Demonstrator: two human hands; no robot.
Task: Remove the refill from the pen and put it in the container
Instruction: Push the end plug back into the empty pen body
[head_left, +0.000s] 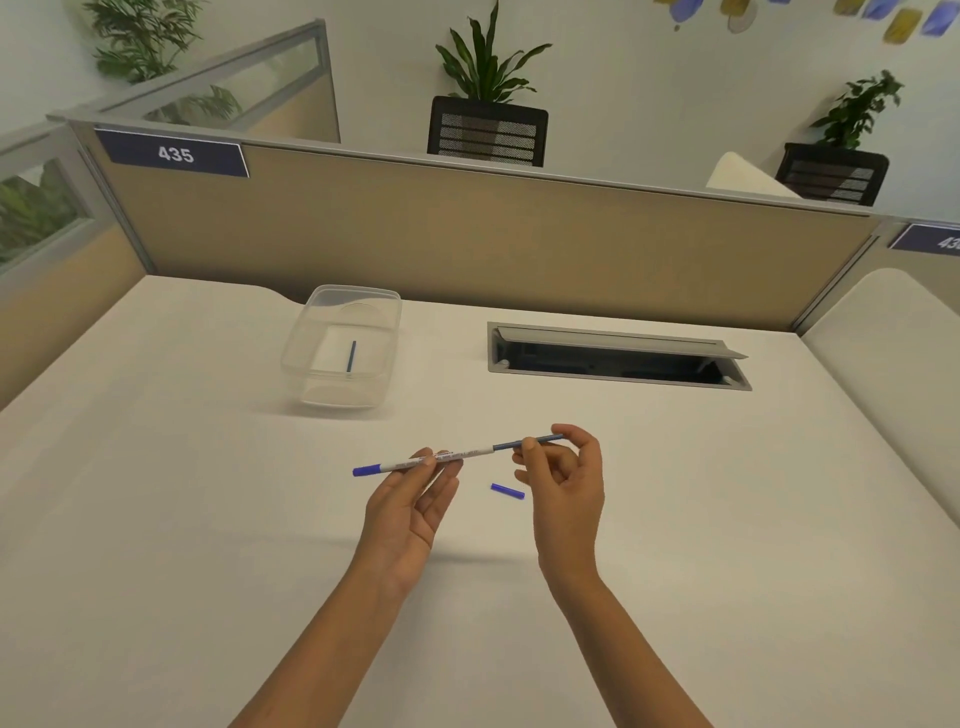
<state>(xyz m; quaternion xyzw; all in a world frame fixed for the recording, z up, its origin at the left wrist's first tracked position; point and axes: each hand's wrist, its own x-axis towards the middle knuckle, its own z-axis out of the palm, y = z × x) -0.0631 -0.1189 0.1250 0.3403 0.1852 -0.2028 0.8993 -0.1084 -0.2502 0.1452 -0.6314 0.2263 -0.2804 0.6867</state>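
Observation:
My left hand (415, 499) pinches the white pen barrel (441, 458), whose blue end points left. My right hand (563, 478) grips the thin blue refill (511, 444), which sticks partly out of the barrel's right end. Both hands hover over the white desk. A small blue pen piece (507, 491) lies on the desk between my hands. The clear plastic container (324, 387) stands further back to the left, with another blue refill (351, 356) lying inside it.
An open cable hatch (613, 356) is set into the desk at the back right. A beige partition (467, 234) walls off the far edge of the desk. Plants and black chairs stand behind it.

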